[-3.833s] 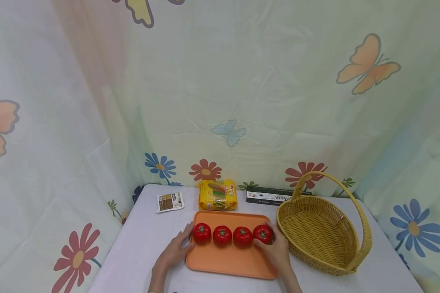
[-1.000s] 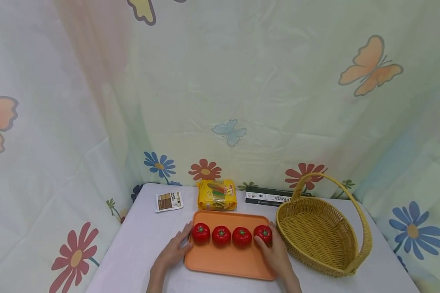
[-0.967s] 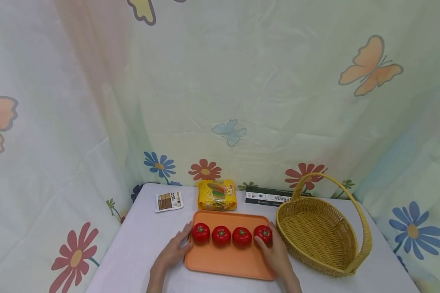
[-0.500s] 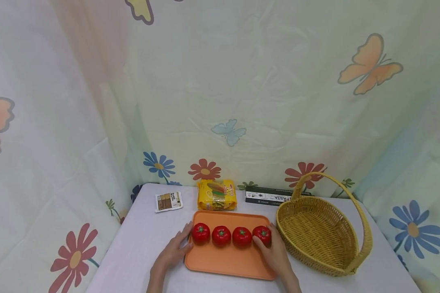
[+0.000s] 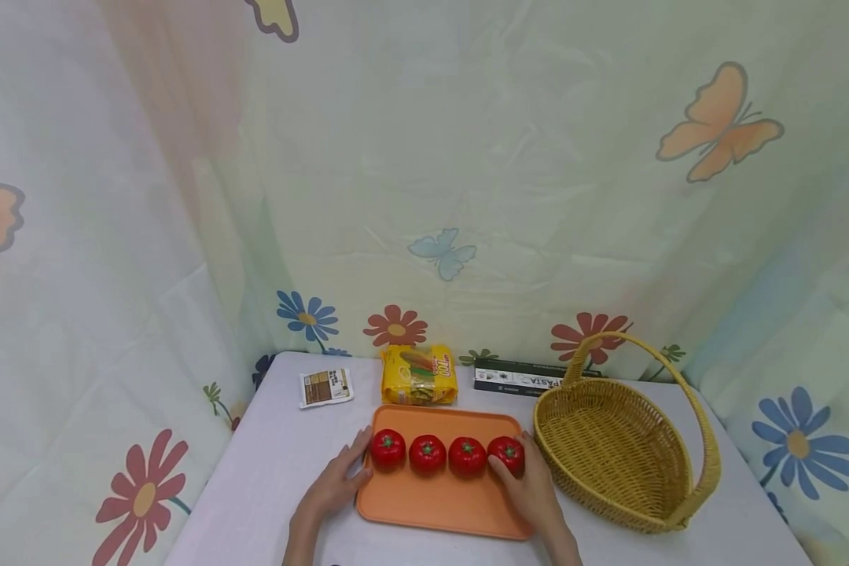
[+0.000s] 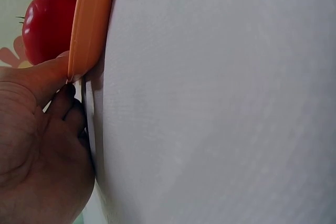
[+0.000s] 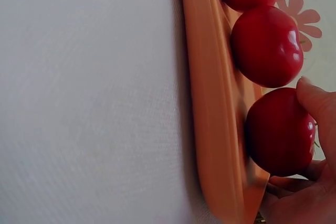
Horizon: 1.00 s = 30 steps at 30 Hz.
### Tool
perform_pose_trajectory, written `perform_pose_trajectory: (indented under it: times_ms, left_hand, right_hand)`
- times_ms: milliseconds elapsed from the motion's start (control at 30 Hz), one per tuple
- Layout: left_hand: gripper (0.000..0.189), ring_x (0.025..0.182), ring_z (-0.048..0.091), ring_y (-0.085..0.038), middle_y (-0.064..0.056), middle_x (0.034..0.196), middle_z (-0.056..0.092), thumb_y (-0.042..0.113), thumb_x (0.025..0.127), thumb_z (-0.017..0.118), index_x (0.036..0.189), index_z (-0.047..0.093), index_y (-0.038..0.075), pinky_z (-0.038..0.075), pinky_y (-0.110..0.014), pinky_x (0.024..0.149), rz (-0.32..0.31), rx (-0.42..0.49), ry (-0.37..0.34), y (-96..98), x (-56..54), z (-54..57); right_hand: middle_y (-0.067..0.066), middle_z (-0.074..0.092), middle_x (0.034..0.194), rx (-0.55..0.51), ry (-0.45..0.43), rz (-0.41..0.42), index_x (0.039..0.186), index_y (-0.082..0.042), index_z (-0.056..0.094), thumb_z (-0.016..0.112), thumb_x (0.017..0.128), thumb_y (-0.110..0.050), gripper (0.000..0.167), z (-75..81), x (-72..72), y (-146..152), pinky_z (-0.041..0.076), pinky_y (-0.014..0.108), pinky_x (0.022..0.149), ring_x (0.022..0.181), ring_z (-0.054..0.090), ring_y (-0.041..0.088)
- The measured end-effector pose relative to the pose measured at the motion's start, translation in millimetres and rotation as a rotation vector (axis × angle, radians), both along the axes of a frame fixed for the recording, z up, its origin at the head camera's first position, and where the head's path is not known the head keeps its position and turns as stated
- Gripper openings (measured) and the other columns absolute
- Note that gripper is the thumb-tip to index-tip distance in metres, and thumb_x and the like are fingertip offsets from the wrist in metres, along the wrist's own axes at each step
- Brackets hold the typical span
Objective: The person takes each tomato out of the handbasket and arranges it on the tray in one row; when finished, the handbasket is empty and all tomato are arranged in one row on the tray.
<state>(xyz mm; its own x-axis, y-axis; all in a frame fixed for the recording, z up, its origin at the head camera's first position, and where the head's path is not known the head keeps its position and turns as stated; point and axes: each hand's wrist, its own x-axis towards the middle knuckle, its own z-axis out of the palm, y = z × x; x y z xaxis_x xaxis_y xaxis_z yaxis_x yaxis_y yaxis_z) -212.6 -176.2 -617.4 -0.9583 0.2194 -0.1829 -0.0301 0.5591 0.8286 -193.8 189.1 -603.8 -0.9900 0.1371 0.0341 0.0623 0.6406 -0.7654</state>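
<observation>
Orange plastic tray on white table: left hand relaxed, thumb on tray's left rim. Right hand seemingly pinches rightmost red tomato of four. Woven yellow basket just right.

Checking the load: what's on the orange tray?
Four red tomatoes in a row on the tray; the right hand covers part of the rightmost one.

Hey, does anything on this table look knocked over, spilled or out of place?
Nothing stands out. Four tomatoes sit in a neat row on the orange tray, and the wicker basket stands upright beside it.
</observation>
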Motion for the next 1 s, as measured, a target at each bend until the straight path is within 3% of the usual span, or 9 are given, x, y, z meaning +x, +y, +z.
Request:
perform_pose_trajectory:
  times_ms: [433, 1000]
  left_hand:
    - [0.076, 0.165, 0.019, -0.041, -0.009, 0.176, 0.032, 0.021, 0.104, 0.071, 0.171, 0.035, 0.029, 0.013, -0.068, 0.131, -0.008, -0.001, 0.010, -0.4, 0.1, -0.2]
    - [0.077, 0.165, 0.020, -0.038, -0.009, 0.176, 0.032, 0.020, 0.104, 0.071, 0.171, 0.035, 0.028, 0.013, -0.066, 0.132, -0.016, -0.004, 0.017, -1.4, -1.0, -1.5]
  right_hand:
    - [0.038, 0.038, 0.162, 0.010, 0.009, -0.038, 0.153, 0.012, 0.043, 0.078, 0.101, -0.029, 0.074, 3.8, 3.0, -1.6, 0.038, 0.069, 0.120, 0.148, 0.041, 0.057]
    - [0.040, 0.042, 0.158, 0.005, -0.009, -0.054, 0.156, 0.014, 0.038, 0.079, 0.100, -0.031, 0.082, 6.1, 3.6, -3.6, 0.039, 0.069, 0.120, 0.147, 0.044, 0.057]
